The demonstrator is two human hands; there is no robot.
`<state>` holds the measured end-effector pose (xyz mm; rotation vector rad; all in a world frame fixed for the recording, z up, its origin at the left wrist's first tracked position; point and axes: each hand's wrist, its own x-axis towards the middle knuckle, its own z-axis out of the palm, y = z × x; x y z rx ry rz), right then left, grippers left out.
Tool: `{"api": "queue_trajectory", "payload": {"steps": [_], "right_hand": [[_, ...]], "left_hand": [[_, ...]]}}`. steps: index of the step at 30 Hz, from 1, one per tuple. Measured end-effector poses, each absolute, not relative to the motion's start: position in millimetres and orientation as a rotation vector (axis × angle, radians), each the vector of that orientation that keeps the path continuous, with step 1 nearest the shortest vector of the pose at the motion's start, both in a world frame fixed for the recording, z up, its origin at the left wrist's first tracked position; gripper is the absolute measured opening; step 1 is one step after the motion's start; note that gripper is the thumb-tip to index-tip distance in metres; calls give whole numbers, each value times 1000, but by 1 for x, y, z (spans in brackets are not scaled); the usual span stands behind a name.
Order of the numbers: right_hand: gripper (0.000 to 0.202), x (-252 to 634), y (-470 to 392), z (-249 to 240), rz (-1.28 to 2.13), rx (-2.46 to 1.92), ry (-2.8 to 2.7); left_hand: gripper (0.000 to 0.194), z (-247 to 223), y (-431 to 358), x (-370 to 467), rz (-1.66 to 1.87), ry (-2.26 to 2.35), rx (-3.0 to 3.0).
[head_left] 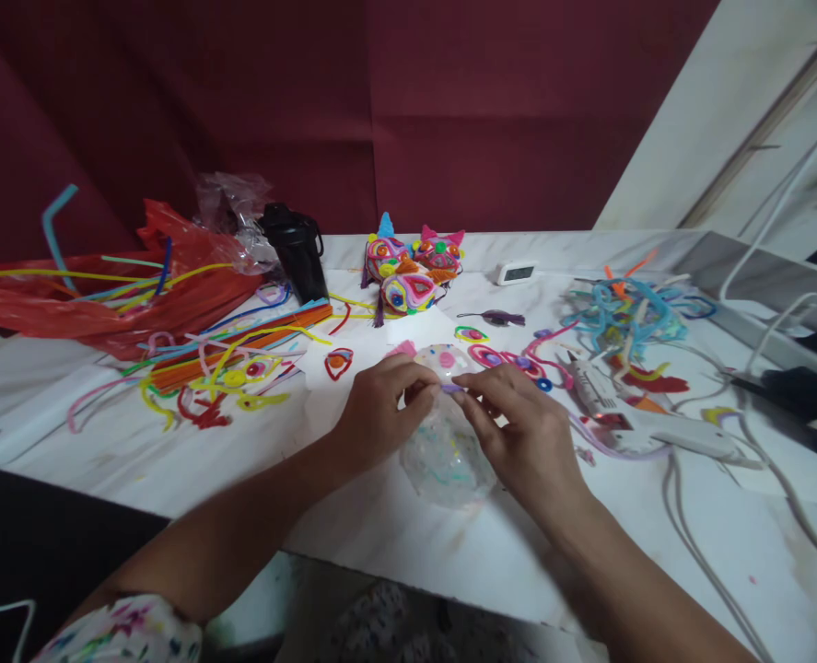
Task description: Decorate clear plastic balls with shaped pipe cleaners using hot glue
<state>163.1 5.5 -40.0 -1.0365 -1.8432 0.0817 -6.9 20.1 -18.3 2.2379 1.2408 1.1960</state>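
My left hand (398, 396) and my right hand (515, 419) meet over the middle of the table, both closed in a pinch. Between their fingertips is a short purple fuzzy strip (451, 389), apparently pipe cleaner, largely covered by the fingers. Under them lies a clear, glossy round piece (442, 460) with coloured specks. Just beyond the fingers sits a whitish piece with pink and blue dots (448, 358). A red eye-shaped pipe cleaner piece (339, 363) rests on white paper to the left, and pink-and-purple coiled pieces (511, 361) lie to the right.
A hot glue gun (647, 428) with trailing cables lies at right, near tangled blue pipe cleaners (629, 313). Colourful animal-head ornaments (412, 272), a small white digital display (517, 273) and a black bottle (294, 253) stand behind. Loose pipe cleaners and a red plastic bag (193, 235) fill the left.
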Motion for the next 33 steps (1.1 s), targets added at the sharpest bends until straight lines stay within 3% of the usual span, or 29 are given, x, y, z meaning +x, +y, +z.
{"api": "queue_trajectory", "payload": {"steps": [6, 12, 25, 33], "right_hand": [[23, 160, 4, -41, -140, -1096, -2040], [22, 160, 4, -43, -78, -1118, -2018], [17, 154, -1, -37, 657, -1171, -1557], [16, 156, 2, -37, 275, -1163, -1742]], "left_hand": [[17, -20, 18, -6, 1172, 1220, 2354], [16, -21, 19, -7, 1153, 1199, 2310], [8, -27, 21, 0, 1193, 1072, 1615], [21, -28, 22, -7, 1292, 1126, 2425]]}}
